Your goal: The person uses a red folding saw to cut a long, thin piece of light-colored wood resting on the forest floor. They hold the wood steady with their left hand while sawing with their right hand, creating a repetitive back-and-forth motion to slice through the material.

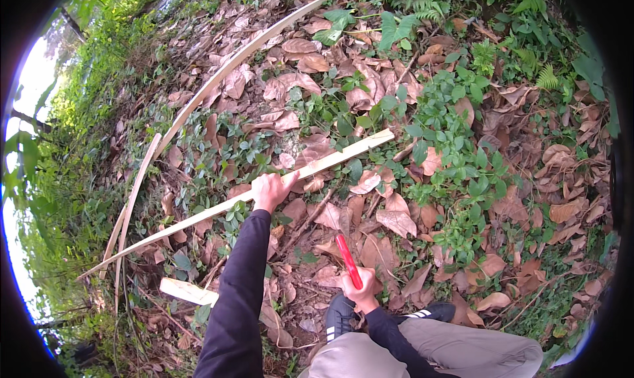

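Observation:
My left hand (272,191) is closed around a long, pale wooden strip (330,159). The strip slants from the lower left up to the right, above the leafy ground, and a notch shows near its right end. Lower and to the right, my right hand (361,289) grips a red-handled tool (349,262) that points up and slightly left. Something thin seems to extend from its far end, but it blends into the leaves and I cannot make out the kind of tool. A gap separates the tool from the strip.
A long curved wooden strip (244,52) lies at the upper left, with a shorter strip (140,180) near its lower end. A short wood block (189,291) rests left of my left forearm. Dry leaves (396,223) and green plants (456,147) cover the ground. My shoes (340,317) are below.

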A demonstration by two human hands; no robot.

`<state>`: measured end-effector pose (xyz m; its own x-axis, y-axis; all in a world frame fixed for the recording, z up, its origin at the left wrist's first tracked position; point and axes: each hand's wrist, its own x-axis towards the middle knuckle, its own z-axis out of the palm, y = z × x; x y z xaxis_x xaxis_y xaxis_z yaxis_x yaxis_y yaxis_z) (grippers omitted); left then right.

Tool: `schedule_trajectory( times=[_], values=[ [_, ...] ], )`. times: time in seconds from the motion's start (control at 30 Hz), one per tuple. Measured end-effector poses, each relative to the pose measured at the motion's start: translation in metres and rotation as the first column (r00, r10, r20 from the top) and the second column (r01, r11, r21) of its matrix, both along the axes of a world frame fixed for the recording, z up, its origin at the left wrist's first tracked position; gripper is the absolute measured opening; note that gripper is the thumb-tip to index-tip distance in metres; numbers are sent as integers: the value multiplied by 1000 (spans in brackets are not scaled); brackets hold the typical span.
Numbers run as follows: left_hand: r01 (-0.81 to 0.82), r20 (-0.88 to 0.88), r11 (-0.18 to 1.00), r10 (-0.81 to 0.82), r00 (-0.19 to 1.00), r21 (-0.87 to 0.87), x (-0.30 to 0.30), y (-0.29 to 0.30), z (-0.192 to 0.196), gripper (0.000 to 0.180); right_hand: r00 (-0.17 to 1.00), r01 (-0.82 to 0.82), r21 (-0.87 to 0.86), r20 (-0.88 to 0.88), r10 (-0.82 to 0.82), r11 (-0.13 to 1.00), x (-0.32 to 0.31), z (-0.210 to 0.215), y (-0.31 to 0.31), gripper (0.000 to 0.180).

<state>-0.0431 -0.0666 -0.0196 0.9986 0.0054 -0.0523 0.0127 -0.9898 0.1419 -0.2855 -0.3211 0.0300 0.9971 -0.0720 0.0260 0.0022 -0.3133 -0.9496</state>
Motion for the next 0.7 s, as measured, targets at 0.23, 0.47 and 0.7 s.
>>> schedule_trajectory(
  times=[0.23,0.47,0.7],
  values=[
    [113,-46,993,-114,992,-38,-1,9,5,77,998,53,114,30,-57,992,20,18,15,20],
    [288,128,957,-291,948,40,-18,14,25,61,970,172,369,-223,-92,913,13,64,-13,20],
    [264,206,947,-225,952,-184,-37,10,21,43,977,137,64,-175,-124,989,-6,89,-33,26]
  ],
)
